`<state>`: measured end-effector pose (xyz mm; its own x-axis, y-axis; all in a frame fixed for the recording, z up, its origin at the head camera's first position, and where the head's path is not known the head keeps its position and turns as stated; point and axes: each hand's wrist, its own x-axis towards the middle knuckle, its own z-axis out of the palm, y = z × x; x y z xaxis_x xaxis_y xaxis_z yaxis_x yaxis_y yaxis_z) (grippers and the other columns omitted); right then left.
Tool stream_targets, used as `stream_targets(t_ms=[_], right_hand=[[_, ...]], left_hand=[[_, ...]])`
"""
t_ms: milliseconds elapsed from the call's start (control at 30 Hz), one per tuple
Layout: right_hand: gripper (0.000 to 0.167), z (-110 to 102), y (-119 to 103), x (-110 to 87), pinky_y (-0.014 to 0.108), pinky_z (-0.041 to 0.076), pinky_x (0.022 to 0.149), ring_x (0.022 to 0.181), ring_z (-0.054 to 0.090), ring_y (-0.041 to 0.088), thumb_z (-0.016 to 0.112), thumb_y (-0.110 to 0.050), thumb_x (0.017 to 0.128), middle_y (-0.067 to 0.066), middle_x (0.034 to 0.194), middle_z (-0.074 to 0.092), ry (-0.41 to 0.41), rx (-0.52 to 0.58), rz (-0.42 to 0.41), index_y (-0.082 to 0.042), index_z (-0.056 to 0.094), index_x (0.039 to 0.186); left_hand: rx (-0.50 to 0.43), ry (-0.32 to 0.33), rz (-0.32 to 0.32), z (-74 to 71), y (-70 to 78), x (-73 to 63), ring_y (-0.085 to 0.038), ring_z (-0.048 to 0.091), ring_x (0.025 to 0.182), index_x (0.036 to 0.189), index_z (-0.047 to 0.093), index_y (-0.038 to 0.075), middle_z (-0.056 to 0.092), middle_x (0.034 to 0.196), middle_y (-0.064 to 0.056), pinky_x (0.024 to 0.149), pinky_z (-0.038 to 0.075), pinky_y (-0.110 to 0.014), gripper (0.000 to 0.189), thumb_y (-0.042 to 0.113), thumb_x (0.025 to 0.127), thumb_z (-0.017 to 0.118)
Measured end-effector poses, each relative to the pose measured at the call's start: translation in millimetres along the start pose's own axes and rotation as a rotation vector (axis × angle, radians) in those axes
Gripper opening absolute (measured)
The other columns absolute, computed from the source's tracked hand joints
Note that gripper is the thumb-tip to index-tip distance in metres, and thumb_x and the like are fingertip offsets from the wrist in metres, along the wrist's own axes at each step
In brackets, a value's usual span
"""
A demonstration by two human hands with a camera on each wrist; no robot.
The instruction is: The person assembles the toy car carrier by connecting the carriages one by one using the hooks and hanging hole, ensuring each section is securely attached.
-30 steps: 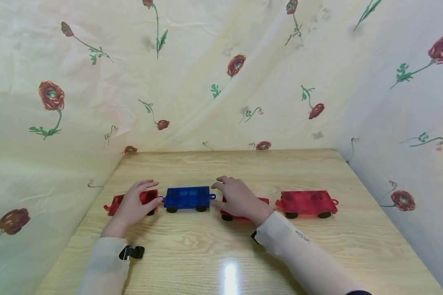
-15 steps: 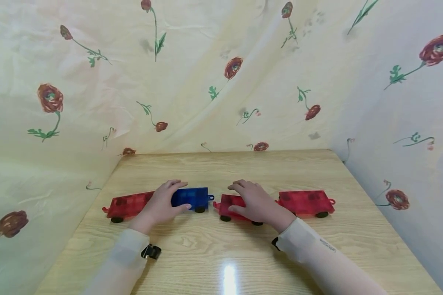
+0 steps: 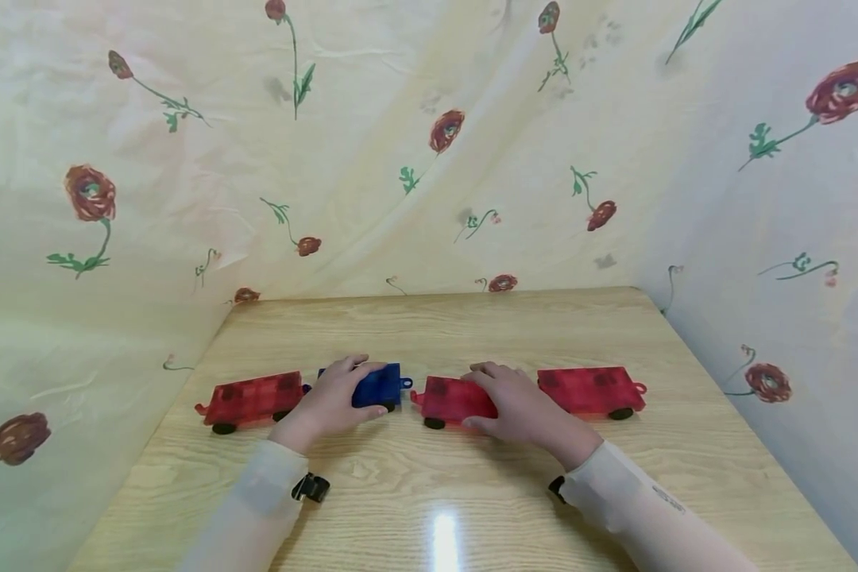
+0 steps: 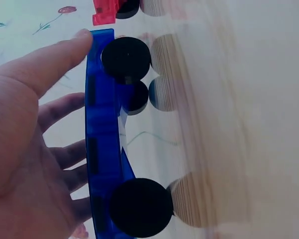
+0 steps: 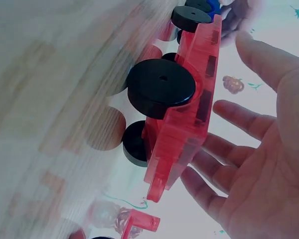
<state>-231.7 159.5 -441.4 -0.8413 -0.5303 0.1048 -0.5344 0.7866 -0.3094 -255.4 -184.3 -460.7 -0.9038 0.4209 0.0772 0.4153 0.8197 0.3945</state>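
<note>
My left hand [image 3: 332,403] arches over a blue translucent toy train wagon [image 3: 379,386] with black wheels. In the left wrist view, the thumb lies at the wagon's top edge and the fingers reach behind its far side. My right hand [image 3: 520,403] is spread over a red toy wagon [image 3: 449,400], thumb towards me and fingers beyond. Seen from the right wrist, its thumb stands apart from the red body. The red wagon's left hook [image 3: 416,398] points at the blue wagon's ring [image 3: 407,383], a small gap between them.
Left of the blue wagon stands another red wagon [image 3: 250,399], its right end close to the blue one's coupling. A further red wagon [image 3: 589,391] stands at the right, partly behind my right hand. The wooden table [image 3: 386,508] meets a flowered cloth [image 3: 357,183] at the back.
My left hand has moved right from the left red wagon onto the blue wagon. My right hand has slid right along its red wagon, uncovering the left end. The wagons stay about in place.
</note>
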Motion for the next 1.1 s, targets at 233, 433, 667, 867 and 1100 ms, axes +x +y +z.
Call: stream_targets(t_ms=[233,433,667,867,1100], right_hand=[[0.066,2,2,-5.7,0.058,0.044,0.108,0.133,0.054,0.032,0.085,-0.041,0.089,0.009,0.146,0.057,-0.001,-0.036,-0.029,-0.014,0.061,0.145],[0.056,4,2,-8.2,0.054,0.049,0.104,0.123,0.059,0.031,0.089,-0.034,0.087,0.009,0.135,0.063,0.029,-0.064,-0.063,-0.014,0.069,0.135],[0.053,7,2,-12.4,0.054,0.051,0.099,0.115,0.062,0.029,0.090,-0.034,0.085,0.004,0.127,0.067,0.043,-0.074,-0.068,-0.016,0.071,0.131],[0.052,7,2,-19.4,0.058,0.050,0.100,0.118,0.063,0.033,0.089,-0.036,0.086,0.006,0.134,0.065,0.035,-0.055,-0.060,-0.019,0.070,0.132],[0.053,6,3,-26.7,0.064,0.047,0.103,0.130,0.057,0.038,0.087,-0.033,0.088,0.010,0.147,0.059,0.005,-0.005,-0.049,-0.019,0.069,0.137]], left_hand=[[0.038,-0.022,-0.009,1.2,4.9,-3.6,-0.040,0.037,0.148,0.155,0.053,0.031,0.044,0.160,-0.009,0.114,0.035,-0.067,0.070,0.045,0.092,0.081],[0.043,-0.012,0.001,2.1,5.7,-6.6,-0.038,0.041,0.146,0.150,0.058,0.032,0.049,0.155,-0.007,0.118,0.030,-0.065,0.063,0.041,0.092,0.082],[0.016,-0.009,0.000,5.5,3.3,-11.3,-0.036,0.041,0.146,0.148,0.059,0.032,0.053,0.148,-0.003,0.122,0.021,-0.064,0.064,0.041,0.090,0.084],[-0.043,-0.027,-0.024,7.6,4.2,-17.7,-0.035,0.040,0.145,0.149,0.058,0.036,0.049,0.152,0.000,0.113,0.039,-0.063,0.065,0.042,0.090,0.084],[-0.030,-0.014,-0.029,7.7,5.3,-24.3,-0.035,0.039,0.147,0.148,0.060,0.037,0.050,0.155,0.000,0.114,0.032,-0.069,0.065,0.042,0.088,0.086]])
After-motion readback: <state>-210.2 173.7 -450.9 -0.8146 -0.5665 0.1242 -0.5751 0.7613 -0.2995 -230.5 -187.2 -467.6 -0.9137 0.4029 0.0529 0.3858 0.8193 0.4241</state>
